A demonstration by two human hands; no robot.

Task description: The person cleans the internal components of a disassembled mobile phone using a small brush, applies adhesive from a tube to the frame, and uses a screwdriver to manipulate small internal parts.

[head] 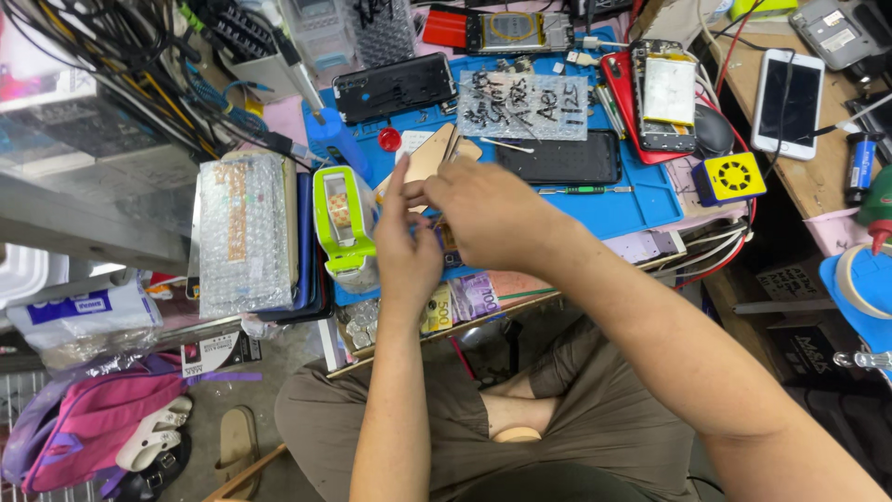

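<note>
**Two hands meet over tan cards at the front of a crowded repair surface**

Head view: the left hand (406, 244) rises with its forefinger pointing up and its thumb tucked toward the right hand (488, 216), which reaches across from the right, knuckles up. Both hands meet on a fan of thin tan cards (429, 156) that sticks out above them; the right fingers (437, 193) curl down onto the cards' lower end, though whether they pinch it cannot be told. The cards lie over the front left part of the blue mat (641, 200) that covers the surface. Just left of the left hand stands a green and white tape dispenser (343, 223), with a bubble-wrapped bundle (243, 232) beyond it. Banknotes (462, 299) lie at the front edge below the hands. A dark phone (559, 158) rests on the mat just right of the cards.
</note>
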